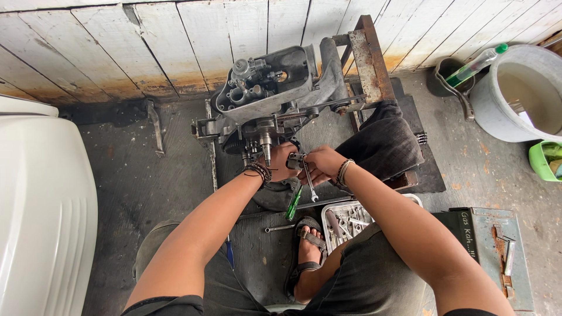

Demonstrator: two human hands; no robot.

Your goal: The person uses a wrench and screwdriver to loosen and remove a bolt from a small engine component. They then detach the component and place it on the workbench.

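While your left hand (282,162) clenches around the engine (266,96) base and your right hand (319,164) grips the wrench (308,182) at its lower front, a slip could skin your knuckles.

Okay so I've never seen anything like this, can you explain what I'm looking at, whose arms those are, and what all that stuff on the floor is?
This single picture comes from a camera worn on a person's head, looking down, so the two bare arms are the wearer's own. The person sits low on a dark floor facing a grey metal engine propped near a white plank wall. Both hands meet at the engine's lower front: the left hand grips a part there, and the right hand holds a small wrench. Below them lie a green-handled screwdriver and a metal tray of tools beside a sandalled foot. At right stand a grey bucket and a green metal box.
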